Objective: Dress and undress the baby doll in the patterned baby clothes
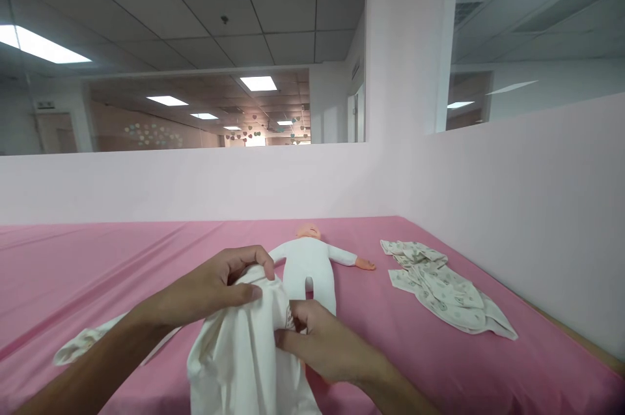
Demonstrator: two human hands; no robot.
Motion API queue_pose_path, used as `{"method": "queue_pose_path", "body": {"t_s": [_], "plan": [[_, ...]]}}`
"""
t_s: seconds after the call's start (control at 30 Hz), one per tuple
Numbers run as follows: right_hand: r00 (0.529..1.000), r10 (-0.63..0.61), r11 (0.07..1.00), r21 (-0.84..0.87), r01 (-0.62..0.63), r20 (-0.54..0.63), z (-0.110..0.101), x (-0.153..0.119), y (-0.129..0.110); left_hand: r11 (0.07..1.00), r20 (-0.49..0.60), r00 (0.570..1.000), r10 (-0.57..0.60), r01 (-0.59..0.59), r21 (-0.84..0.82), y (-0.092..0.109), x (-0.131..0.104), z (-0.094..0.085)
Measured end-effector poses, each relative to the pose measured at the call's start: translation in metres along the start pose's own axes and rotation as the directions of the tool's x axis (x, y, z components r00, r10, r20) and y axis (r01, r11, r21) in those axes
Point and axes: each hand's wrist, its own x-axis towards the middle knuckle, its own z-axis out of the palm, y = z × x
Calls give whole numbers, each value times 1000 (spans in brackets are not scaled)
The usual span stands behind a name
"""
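Note:
A white cloth garment (244,350) hangs bunched between my two hands, low in the middle of the view. My left hand (222,281) pinches its upper edge with thumb and fingers. On the garment's right side, my right hand (327,340) is closed on the gathered edge. Just beyond lies a baby doll (308,255) on its back in a white body suit, one arm stretched out to the right. My hands and the garment cover parts of its legs and its other arm.
A pink sheet (371,324) covers the surface. On the right lies a crumpled patterned baby garment (449,291). Another pale cloth piece (81,344) lies at left, partly behind my left forearm. White walls (195,184) with windows border the back and right.

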Motion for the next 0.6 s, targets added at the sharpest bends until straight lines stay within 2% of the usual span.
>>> {"method": "queue_pose_path", "body": {"t_s": [0.17, 0.27, 0.37, 0.5, 0.6], "plan": [[989, 5, 999, 38, 0, -147, -18, -6, 0, 949, -144, 989, -40, 82, 305, -11, -3, -10], [972, 0, 997, 77, 19, -237, -24, -9, -6, 902, -111, 993, -47, 90, 423, -18, -2, -13], [949, 2, 996, 81, 24, -314, -27, -12, -11, 867, -62, 998, -13, 43, 497, -20, -1, -16], [946, 28, 999, 39, -16, -323, -33, -19, -15, 852, -94, 995, 32, 22, 523, -23, -1, -23], [965, 99, 993, -39, -112, -243, -41, -28, -19, 834, -77, 996, -43, 78, 546, -28, -2, -25]]}}
